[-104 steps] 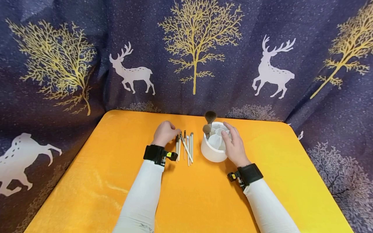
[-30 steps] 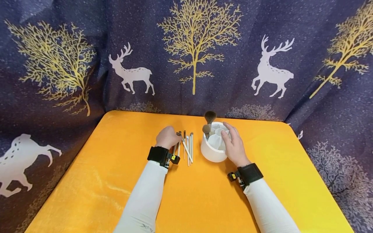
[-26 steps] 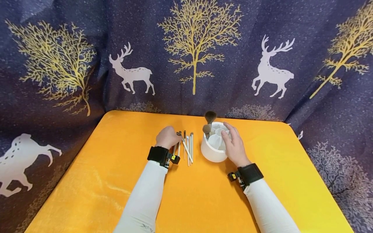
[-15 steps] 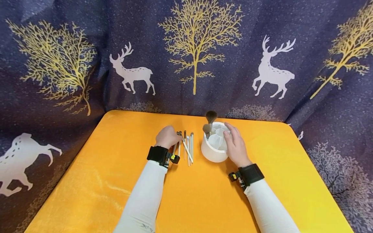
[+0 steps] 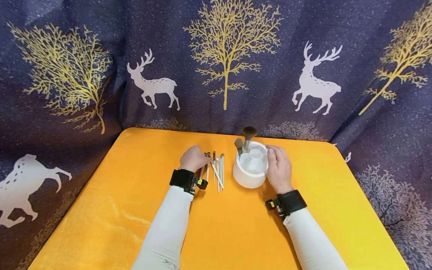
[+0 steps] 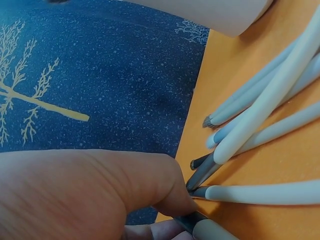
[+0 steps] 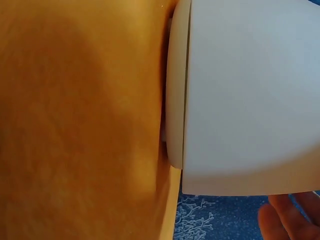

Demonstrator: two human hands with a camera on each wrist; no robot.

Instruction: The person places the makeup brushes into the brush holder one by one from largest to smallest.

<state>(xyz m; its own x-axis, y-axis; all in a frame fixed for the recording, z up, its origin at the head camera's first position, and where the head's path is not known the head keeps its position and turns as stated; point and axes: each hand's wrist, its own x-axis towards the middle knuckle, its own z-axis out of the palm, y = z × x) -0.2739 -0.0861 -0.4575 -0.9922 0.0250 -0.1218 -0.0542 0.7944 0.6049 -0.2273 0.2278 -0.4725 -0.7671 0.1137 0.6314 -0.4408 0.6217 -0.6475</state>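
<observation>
My left hand [image 5: 194,159] pinches a makeup brush [image 6: 212,231] by its dark collar, beside several thin makeup brushes [image 5: 217,172] lying on the table. One pale-handled brush [image 6: 270,102] crosses over others in the left wrist view. To their right stands a round white brush holder [image 5: 248,180] with inner compartments. Two brushes rise from its far left side: a large fluffy one [image 5: 249,132] and a smaller one [image 5: 239,144]. My right hand [image 5: 281,168] grips the holder's right side, thumb at the rim. Its fingertips [image 7: 282,220] show at the wall in the right wrist view.
An orange cloth covers the table [image 5: 229,232]. Behind it hangs a dark blue curtain [image 5: 263,93] printed with deer and trees, close to the table's back edge. Each wrist wears a black camera strap [image 5: 291,202].
The holder has turned: its large brush has shifted right and its compartments have moved round. My right hand has slid from over the rim to the right side. The left hand has stayed almost still lately.
</observation>
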